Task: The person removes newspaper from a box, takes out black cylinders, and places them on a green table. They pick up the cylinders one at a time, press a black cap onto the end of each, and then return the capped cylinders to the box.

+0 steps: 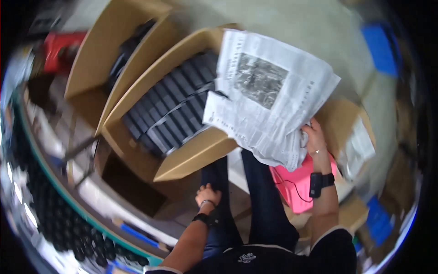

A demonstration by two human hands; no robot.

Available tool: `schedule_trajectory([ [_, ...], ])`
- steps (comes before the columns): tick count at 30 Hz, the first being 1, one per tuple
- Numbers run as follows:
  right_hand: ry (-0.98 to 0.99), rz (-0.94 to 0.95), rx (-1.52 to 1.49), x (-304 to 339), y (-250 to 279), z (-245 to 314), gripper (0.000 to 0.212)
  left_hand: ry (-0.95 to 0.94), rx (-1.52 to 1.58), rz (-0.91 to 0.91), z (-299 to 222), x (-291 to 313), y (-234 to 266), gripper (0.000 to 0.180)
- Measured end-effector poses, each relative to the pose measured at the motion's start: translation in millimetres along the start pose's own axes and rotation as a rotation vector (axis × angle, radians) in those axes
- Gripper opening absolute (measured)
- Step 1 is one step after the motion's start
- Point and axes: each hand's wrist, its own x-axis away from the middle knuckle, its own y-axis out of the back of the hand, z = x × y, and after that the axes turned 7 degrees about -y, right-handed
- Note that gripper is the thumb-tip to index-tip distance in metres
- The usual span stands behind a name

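My right hand [313, 136] grips the lower right edge of a crumpled newspaper sheet [292, 84], fingers closed round the paper. The sheet hangs spread out over the right end of an open cardboard box [196, 157]. Inside that box stand rows of flat black pieces [175, 107], packed upright side by side; the newspaper hides their right end. My left hand [208, 195] rests on my left thigh, below the box's near flap. Its fingers look loosely curled, and nothing shows in them.
Behind on the left stands another open carton [98, 68] with dark contents. A pink bin [296, 187] sits beside my right leg, near a carton holding white paper [358, 148]. Many round black items [68, 214] fill the lower left. Blue objects [381, 48] lie far right.
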Motion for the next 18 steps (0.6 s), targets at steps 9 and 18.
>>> schedule_trajectory([
  [9,-0.329,-0.945,-0.145,140.5,466.9,-103.0,0.04,-0.316,-0.062,-0.027,39.8,-75.9,-19.1,0.058],
  [18,-0.243,-1.83,0.979,210.6,642.9,-31.7,0.049,-0.302,-0.052,-0.104,-43.4,-63.1,89.5,0.036],
])
